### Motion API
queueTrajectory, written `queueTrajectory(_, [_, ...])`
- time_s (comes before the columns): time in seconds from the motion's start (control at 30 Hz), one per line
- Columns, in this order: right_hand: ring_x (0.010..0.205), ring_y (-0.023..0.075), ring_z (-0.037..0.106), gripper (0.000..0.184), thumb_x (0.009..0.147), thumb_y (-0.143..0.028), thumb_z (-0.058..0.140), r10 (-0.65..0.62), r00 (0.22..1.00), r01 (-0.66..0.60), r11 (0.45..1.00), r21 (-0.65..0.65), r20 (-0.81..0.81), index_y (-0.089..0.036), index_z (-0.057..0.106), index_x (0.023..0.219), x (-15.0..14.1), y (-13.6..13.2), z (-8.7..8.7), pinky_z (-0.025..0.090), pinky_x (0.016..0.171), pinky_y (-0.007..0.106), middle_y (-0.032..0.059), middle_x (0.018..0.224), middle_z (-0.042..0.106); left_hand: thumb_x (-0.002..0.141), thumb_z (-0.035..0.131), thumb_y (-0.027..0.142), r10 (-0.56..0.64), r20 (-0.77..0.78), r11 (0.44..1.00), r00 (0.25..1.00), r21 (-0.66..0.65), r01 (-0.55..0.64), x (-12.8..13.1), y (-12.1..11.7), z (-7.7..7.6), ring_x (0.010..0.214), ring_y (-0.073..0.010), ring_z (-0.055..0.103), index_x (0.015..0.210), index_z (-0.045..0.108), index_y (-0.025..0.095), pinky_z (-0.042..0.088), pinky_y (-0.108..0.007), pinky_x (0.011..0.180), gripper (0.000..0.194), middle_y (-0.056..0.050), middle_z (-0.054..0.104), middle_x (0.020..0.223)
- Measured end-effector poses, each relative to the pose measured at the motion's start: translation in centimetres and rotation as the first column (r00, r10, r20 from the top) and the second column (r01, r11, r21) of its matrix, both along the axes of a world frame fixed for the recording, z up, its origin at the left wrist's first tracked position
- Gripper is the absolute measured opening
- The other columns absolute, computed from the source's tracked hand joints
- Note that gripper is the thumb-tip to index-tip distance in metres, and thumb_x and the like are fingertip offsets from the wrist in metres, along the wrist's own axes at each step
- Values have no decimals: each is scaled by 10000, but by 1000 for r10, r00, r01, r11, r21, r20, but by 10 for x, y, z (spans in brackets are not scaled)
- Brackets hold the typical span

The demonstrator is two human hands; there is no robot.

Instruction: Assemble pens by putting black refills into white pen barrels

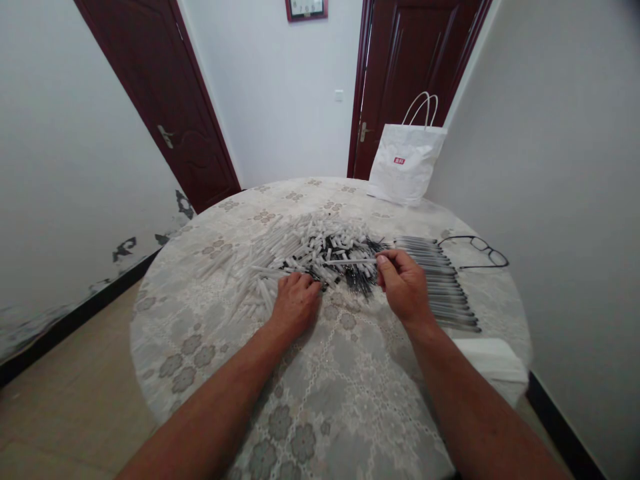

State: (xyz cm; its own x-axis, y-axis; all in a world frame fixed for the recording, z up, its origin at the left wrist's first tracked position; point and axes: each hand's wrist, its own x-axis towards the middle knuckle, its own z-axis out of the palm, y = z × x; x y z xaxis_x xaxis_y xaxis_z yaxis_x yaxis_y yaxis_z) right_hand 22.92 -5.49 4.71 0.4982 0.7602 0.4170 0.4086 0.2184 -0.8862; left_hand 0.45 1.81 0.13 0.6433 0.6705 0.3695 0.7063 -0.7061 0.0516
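Pinching slim whitish plastic tube (pixel 353 262) by one end, right-hand fingers (pixel 399 257) are leaving the rest free; left-hand fingers (pixel 296 281) are resting half-curled, hold unclear.

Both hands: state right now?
Left hand: at pile of slim white and black parts; grip unclear.
Right hand: closed, holding a slim whitish rod.

Walls (pixel 270 87): painted white, peeled low at left.
Doors (pixel 425 53): coloured dark red.
Clock (pixel 307 8): hung between them.
Floor (pixel 70 393): tiled beige.
Table (pixel 350 400): covered in floral cloth (pixel 200 357).
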Motion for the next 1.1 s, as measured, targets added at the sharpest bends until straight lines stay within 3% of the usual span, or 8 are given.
queueTrajectory(0.6, [510,128,510,266,917,-438,579,27,999,-27,1000,-13,24,-190,671,952,-2,-2,0,390,489,239,-33,595,563,861,609,196,-83,-6,995,997,-61,82,0,-4,-3,1004,-316,544,1056,682,186,365,-475,878,208,-122,679,943])
queueTrajectory(0.67, [509,127,514,258,920,-431,583,31,999,-31,1000,-5,9,-191,669,957,-2,-2,0,397,488,237,-36,591,561,886,570,182,-107,62,991,992,-79,111,-1,-6,-3,988,-303,553,1065,682,174,389,-472,876,212,-129,669,960])
queueTrajectory(0.73, [514,125,523,247,922,-424,589,34,999,-34,999,13,-18,-193,666,962,-3,-2,0,407,489,234,-37,597,563,924,515,182,-119,222,981,968,-125,149,-2,-8,-2,994,-275,567,1101,665,165,421,-444,886,233,-133,655,1009])
queueTrajectory(0.83, [522,122,541,234,926,-423,592,57,994,-53,997,49,-96,-201,653,971,-3,-2,-1,419,470,227,-28,653,596,959,491,238,-20,544,933,839,-292,212,-6,-8,3,962,-219,610,1120,632,179,469,-378,871,222,-105,652,1026])
queueTrajectory(0.9, [522,120,548,230,927,-424,597,88,985,-78,995,69,-148,-205,644,978,-4,-2,-1,417,445,223,-18,699,625,950,528,304,144,688,835,711,-470,286,-8,-6,8,834,-187,636,1103,618,191,500,-337,780,210,-65,671,933])
queueTrajectory(1.0, [518,117,547,220,923,-415,611,137,977,-123,988,89,-161,-205,641,978,-6,-3,-2,418,433,221,-6,723,648,901,612,367,346,763,676,547,-607,419,-10,-1,12,680,-151,610,1080,630,185,495,-287,658,256,-21,669,806])
queueTrajectory(1.1, [519,115,551,214,928,-407,610,171,975,-161,983,84,-139,-205,643,989,-7,-3,-4,427,441,222,-3,725,654,837,701,363,418,798,645,434,-597,476,-12,6,11,676,-128,592,1077,661,172,481,-259,654,309,-12,661,805])
